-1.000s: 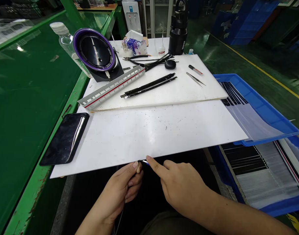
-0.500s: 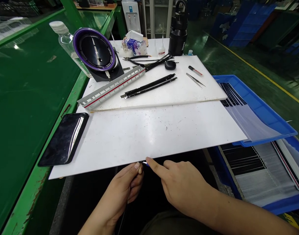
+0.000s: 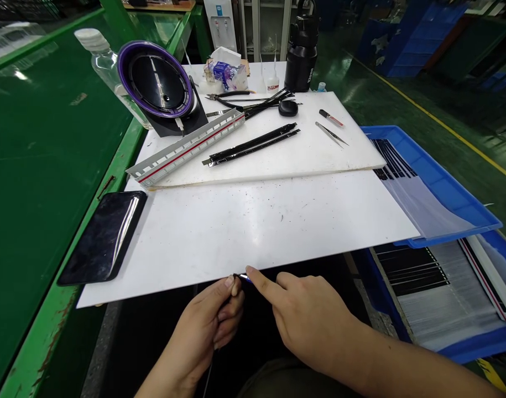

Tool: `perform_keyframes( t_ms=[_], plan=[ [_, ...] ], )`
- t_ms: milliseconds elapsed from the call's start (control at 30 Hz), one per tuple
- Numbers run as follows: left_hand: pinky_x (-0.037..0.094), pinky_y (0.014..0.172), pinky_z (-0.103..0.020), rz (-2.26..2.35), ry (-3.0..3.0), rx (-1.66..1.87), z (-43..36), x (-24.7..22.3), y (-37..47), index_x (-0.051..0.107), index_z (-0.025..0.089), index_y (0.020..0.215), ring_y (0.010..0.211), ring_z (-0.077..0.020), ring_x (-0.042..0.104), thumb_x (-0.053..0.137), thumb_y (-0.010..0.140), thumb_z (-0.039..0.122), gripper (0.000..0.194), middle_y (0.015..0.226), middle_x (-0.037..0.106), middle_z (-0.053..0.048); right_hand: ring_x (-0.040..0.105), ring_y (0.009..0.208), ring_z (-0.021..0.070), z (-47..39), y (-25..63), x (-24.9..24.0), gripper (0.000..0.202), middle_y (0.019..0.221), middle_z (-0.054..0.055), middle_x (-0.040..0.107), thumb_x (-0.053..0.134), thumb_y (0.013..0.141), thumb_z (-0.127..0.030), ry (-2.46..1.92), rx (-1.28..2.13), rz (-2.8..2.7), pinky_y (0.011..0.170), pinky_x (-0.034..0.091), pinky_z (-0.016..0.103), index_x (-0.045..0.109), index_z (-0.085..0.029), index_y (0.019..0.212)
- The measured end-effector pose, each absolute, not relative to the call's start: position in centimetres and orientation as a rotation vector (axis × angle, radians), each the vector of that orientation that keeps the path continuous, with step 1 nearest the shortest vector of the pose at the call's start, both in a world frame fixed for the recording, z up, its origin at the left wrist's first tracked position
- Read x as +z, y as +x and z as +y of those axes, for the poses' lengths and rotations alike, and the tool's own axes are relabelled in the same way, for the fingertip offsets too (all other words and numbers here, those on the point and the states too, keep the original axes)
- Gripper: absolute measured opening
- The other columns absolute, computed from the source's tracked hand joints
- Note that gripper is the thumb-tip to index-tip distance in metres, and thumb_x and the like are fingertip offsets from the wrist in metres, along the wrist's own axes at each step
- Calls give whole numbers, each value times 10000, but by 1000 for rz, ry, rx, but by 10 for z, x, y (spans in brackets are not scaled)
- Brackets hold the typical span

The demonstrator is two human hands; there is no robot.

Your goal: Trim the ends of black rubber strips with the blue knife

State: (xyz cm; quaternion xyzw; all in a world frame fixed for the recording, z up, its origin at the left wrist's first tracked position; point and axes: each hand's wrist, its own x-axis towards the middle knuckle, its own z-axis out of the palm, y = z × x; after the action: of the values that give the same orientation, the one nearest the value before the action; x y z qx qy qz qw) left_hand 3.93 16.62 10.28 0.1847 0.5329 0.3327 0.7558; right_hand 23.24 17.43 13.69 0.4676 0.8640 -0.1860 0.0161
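Just below the near edge of the white tabletop [image 3: 253, 221], my left hand [image 3: 209, 323] pinches a thin dark strip [image 3: 208, 377] between thumb and fingers. The strip's lower part trails down beneath the hand. My right hand [image 3: 308, 312] is closed around a small tool with a blue handle and a metal tip [image 3: 245, 277], its index finger stretched along it. That tip touches or nearly touches the dark end at the left fingertips. Most of the tool is hidden by the right hand, so its kind cannot be made out.
A phone [image 3: 105, 237] lies at left. On a white foam board [image 3: 311, 157] rest black strips [image 3: 253, 145], a slotted grey profile [image 3: 190, 146], tweezers [image 3: 331, 134] and a black case [image 3: 288, 108]. Behind stand a purple-rimmed fan [image 3: 156, 83] and a black bottle [image 3: 301, 61]. Blue trays [image 3: 455, 193] sit at right.
Both hands keep almost the same pose and grip. The tool tip and the dark end at the left fingertips have shifted very slightly. The view has moved a little.
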Motion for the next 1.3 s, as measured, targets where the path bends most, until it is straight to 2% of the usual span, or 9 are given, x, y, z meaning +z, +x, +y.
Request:
perform_keyframes(
  t_ms=[133, 433, 800, 1300],
  plan=[
    [160, 339, -145, 1166, 378, 755, 165, 105, 43, 501, 200, 694, 384, -36, 176, 573, 913, 437, 330, 526, 330, 92, 570, 552, 174, 176, 234, 135, 634, 806, 6, 655, 459, 948, -169, 1455, -569, 2718, 489, 168, 336, 345, -322, 1552],
    [153, 341, -145, 1216, 356, 761, 165, 105, 47, 474, 202, 689, 386, -36, 187, 592, 907, 456, 355, 520, 331, 92, 527, 509, 153, 177, 236, 132, 707, 778, 12, 627, 495, 885, -137, 1393, -489, 2718, 485, 128, 330, 339, -303, 1554],
    [150, 345, -145, 1230, 357, 758, 165, 107, 46, 515, 193, 680, 383, -25, 202, 704, 809, 516, 396, 519, 361, 92, 554, 561, 177, 183, 240, 134, 629, 796, 12, 654, 438, 929, -140, 1382, -666, 2769, 495, 188, 327, 368, -269, 1540],
    [154, 349, -154, 1233, 370, 762, 165, 105, 46, 500, 198, 682, 387, -29, 204, 696, 818, 527, 406, 525, 358, 92, 520, 491, 153, 173, 235, 121, 762, 799, 26, 615, 509, 860, -128, 1423, -458, 2706, 470, 100, 334, 292, -296, 1571]
  ],
)
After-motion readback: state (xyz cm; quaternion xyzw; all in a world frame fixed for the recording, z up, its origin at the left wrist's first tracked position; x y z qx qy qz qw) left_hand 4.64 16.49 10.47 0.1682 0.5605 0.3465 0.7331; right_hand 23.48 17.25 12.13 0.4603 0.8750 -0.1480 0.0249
